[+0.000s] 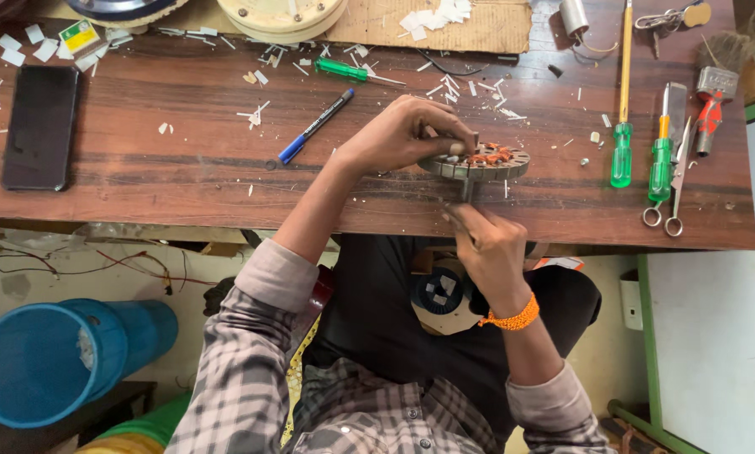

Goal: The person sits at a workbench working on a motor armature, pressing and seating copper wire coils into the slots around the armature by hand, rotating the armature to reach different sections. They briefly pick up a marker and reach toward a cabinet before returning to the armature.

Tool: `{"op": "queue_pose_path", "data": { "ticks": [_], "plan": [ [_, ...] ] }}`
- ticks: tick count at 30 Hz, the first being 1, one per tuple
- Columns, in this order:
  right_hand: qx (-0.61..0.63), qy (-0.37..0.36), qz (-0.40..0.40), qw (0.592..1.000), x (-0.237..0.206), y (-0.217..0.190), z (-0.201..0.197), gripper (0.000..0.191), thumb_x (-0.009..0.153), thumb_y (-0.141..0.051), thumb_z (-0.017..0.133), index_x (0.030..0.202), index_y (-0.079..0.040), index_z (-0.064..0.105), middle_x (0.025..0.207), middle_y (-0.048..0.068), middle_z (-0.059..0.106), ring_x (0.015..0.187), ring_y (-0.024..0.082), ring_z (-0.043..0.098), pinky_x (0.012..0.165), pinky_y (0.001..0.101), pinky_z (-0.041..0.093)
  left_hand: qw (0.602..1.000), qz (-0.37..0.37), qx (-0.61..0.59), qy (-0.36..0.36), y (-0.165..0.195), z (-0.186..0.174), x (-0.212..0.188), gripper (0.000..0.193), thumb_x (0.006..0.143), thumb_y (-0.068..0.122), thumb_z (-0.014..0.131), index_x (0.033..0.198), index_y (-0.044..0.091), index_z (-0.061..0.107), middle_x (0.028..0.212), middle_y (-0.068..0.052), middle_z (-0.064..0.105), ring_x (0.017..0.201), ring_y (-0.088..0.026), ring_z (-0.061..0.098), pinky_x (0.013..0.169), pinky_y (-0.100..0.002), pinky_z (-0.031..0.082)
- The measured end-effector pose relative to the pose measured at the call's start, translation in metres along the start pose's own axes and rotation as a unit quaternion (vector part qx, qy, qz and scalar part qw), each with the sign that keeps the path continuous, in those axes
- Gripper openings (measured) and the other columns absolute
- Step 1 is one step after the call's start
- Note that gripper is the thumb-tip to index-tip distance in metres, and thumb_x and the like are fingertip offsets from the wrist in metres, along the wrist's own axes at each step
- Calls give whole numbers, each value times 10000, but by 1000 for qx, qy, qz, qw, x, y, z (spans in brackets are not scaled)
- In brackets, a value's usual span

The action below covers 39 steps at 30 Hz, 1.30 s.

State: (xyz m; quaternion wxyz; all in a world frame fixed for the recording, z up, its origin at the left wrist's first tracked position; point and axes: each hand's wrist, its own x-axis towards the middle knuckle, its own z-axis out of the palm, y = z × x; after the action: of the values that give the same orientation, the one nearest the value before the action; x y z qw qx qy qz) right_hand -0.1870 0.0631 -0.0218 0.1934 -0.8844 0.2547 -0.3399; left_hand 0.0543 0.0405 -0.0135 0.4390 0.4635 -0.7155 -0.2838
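Two hands at the counter's (142,168) near edge. Left hand (407,134): fingers closed over the round slotted metal core (478,161) with copper windings, pinning it at that edge. Right hand (491,248): just below the edge, fingers pinched shut on something thin beneath the core, too small to identify. Nearby: blue marker (314,128) mid-counter; black phone (39,126) at left end; green screwdrivers (621,151) and scissors (676,181) toward right end; white paper scraps scattered along the far edge. Risk: the core overhangs the edge and could tip off if the left grip slackens; windings could snag.
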Motion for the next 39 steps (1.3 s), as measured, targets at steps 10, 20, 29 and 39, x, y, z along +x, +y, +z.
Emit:
{"op": "queue_pose_path", "data": {
  "ticks": [10,20,29,39],
  "plan": [
    [67,42,77,994,-20,33,-37,162,953,52,698,1096,-7,745,897,112,735,766,185,709,685,291,537,941,58,299,145,45,51,-33,504,890,343,816,1328,175,633,1187,-7,665,1099,-222,610,921,-376,484],
    [47,38,11,998,36,2,-63,137,948,62,750,1070,6,723,958,143,735,855,215,743,732,309,572,930,102,290,203,36,63,-41,503,878,189,816,1333,121,613,1225,-39,667,1057,-240,622,897,-387,470],
    [39,26,-34,998,43,3,-63,140,935,60,766,1057,14,713,937,146,729,841,241,749,706,316,569,932,102,283,200,39,63,-40,517,858,163,812,1331,112,610,1230,-40,644,1066,-253,602,898,-398,449],
    [13,-23,-57,998,81,25,-64,85,978,4,774,1040,-13,719,926,130,743,788,238,737,671,329,540,934,104,284,189,35,62,-39,522,835,144,823,1315,108,620,1246,-28,657,1054,-249,597,911,-404,449]
  ]
}}
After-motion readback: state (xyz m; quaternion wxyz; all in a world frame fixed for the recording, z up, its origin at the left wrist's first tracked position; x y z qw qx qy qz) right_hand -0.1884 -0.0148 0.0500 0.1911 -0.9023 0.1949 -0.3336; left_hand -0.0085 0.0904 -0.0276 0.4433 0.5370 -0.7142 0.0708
